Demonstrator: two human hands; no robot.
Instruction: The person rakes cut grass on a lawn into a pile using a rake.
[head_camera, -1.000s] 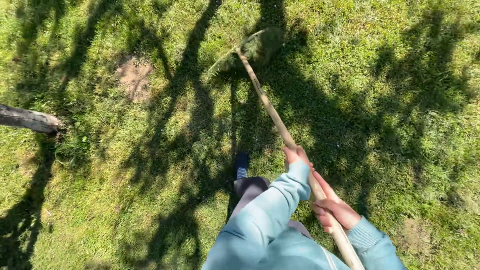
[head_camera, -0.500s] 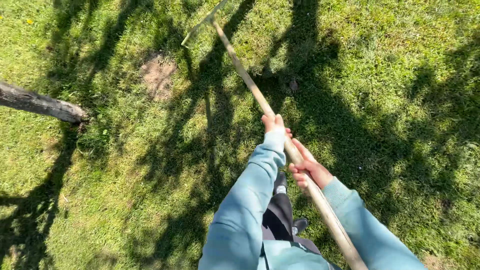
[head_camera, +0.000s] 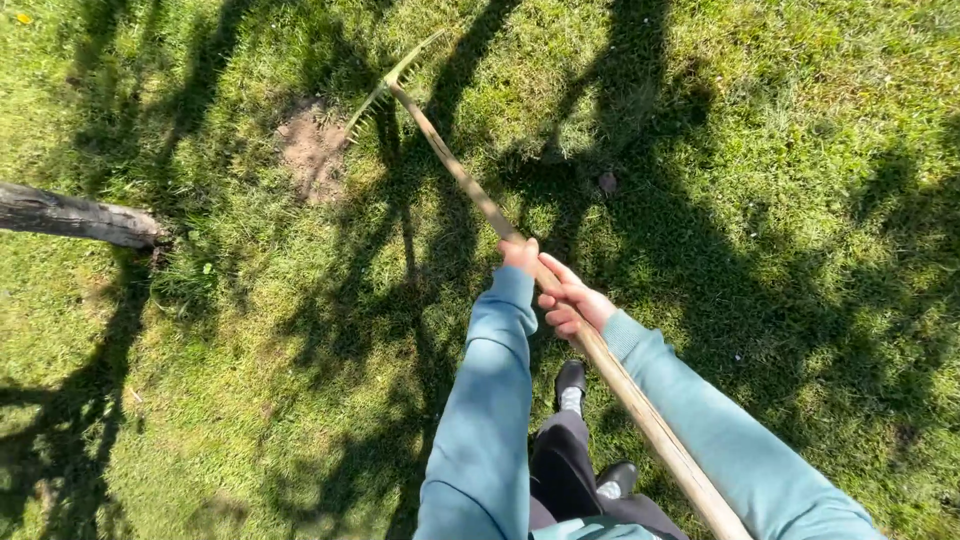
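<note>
Rake (head_camera: 455, 170) nearer now, over shadowed grass (head_camera: 780, 200) beside bare patch (head_camera: 312, 148).

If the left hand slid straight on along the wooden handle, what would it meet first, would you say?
Probably the rake head: the left hand grips the handle, which looks bare up to it.

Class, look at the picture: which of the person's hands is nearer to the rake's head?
Left. The left hand grips the handle higher up, closer to the rake head; the right hand holds just behind it.
</note>
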